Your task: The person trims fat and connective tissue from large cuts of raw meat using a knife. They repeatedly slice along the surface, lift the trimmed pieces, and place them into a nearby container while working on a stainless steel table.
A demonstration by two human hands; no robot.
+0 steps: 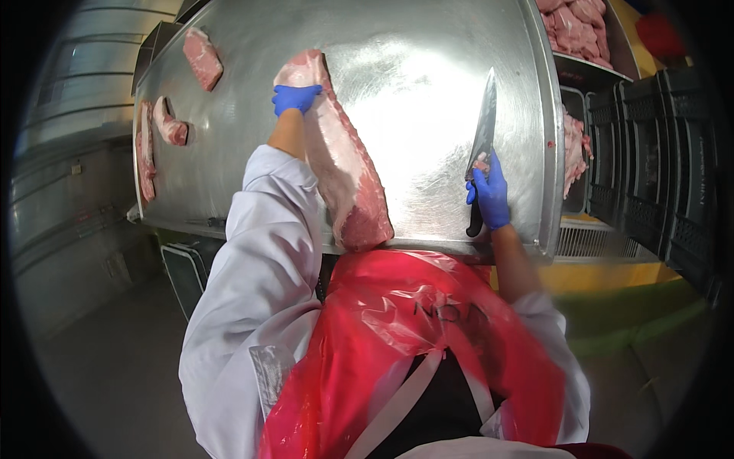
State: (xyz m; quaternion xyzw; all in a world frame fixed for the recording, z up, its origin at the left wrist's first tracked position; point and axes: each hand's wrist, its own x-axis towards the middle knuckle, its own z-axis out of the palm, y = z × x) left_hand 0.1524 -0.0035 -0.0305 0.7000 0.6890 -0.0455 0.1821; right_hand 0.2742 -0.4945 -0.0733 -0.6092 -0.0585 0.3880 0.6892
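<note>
Stainless steel spreads around both hands, the worktable (237,164) shining so hard between them that surface detail washes out. Blue-gloved, the left hand (297,98) lies across the far part of a long slab of meat (344,164), which runs from there back toward the red apron (413,306); I cannot tell whether the fingers grip or merely press. Well apart from it, the right hand (492,191) is closed around a knife (484,122), blade pointing away, with a small scrap (482,162) by the fingers. That scrap, if slippery, could loosen the hold on the handle. On smooth metal the slab might slide, and its near end sits right by the table's edge, so a tug could tip it off. Left fingertips are out of sight, and beyond the right hand, a bin of meat (579,30) is cut off.
</note>
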